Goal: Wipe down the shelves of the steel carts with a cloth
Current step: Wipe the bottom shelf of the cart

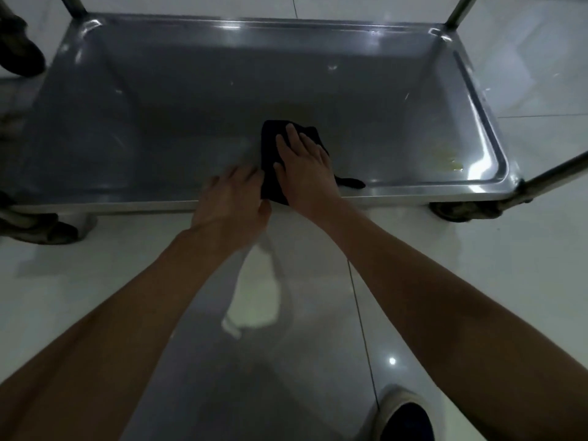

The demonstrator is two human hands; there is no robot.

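A low steel cart shelf (159, 122) with a raised rim fills the upper half of the head view. A black cloth (270, 135) lies on it near the front edge. My right hand (302, 160) presses flat on the cloth with straight fingers. My left hand (230, 202) hovers at the shelf's front rim just left of the cloth, blurred, fingers loosely spread, touching the cloth's left edge or very close to it. A yellowish smear (450, 160) marks the shelf's right front corner.
Steel cart posts rise at the back left (73, 3), back right (458, 11) and front right (556, 173). Caster wheels sit at the front left (47, 230) and front right (458, 211). Glossy white floor tiles surround the cart. My shoe (404, 418) is at the bottom.
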